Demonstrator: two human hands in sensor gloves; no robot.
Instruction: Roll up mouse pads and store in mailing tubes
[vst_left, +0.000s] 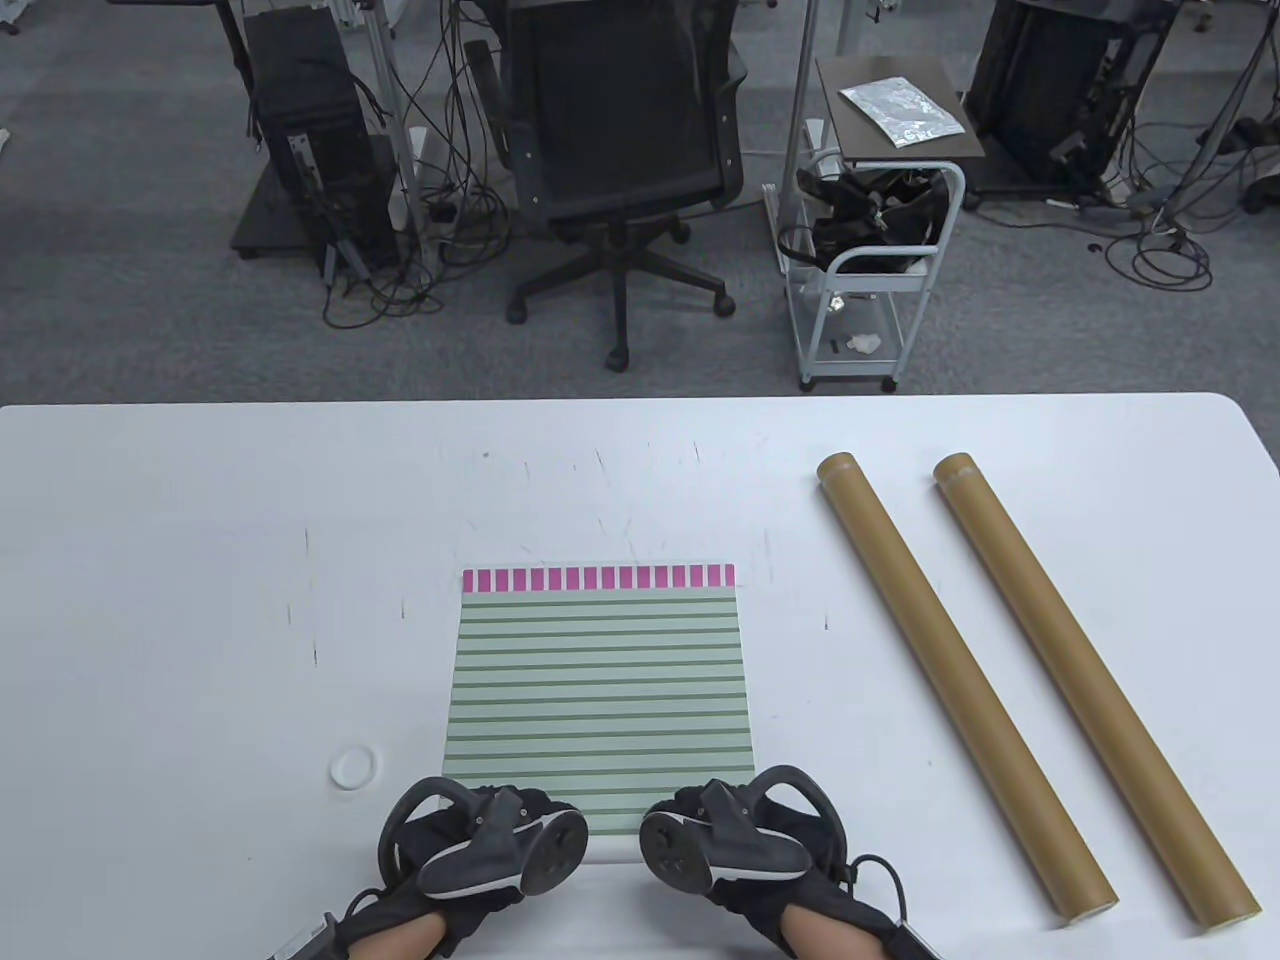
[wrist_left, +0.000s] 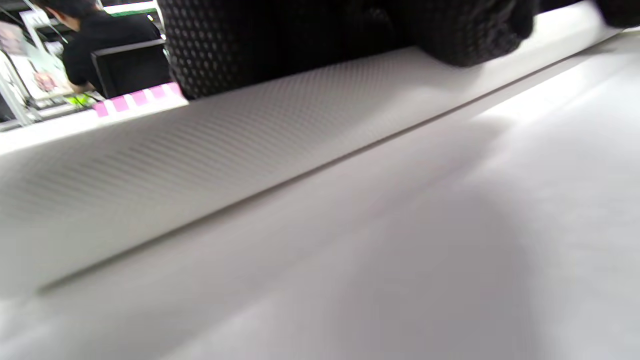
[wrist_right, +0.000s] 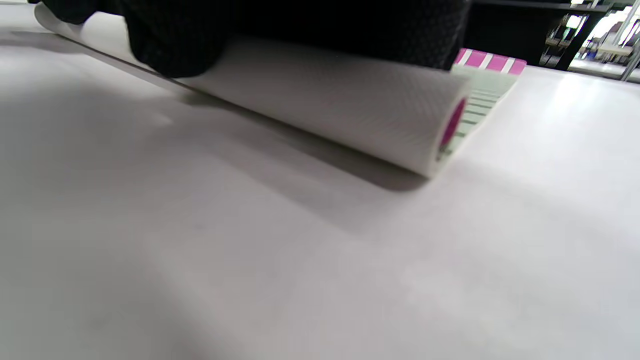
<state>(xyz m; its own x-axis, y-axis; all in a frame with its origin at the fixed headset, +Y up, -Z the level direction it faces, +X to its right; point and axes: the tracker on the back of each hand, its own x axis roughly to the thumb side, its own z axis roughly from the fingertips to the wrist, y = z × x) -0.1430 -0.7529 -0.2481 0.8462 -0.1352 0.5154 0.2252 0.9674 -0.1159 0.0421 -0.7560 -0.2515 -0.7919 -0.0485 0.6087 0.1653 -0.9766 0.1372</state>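
White tabletop (vst_left: 200, 600) fills the lower half of the table view, office floor and chair behind. Mouse pad (vst_left: 598, 680), green-striped with a pink band at its far edge, lies bottom centre; its near edge is already curled into a roll (wrist_right: 350, 107). Left hand (vst_left: 480, 830) and right hand (vst_left: 745, 830) sit on that roll side by side, fingers draped over it and holding it down. Step in hand looks like rolling, early on, most of the pad flat. Next: push the roll evenly toward the pink band, keeping ends flush. Two mailing tubes (vst_left: 960, 680) wait at right, well apart, untouched.
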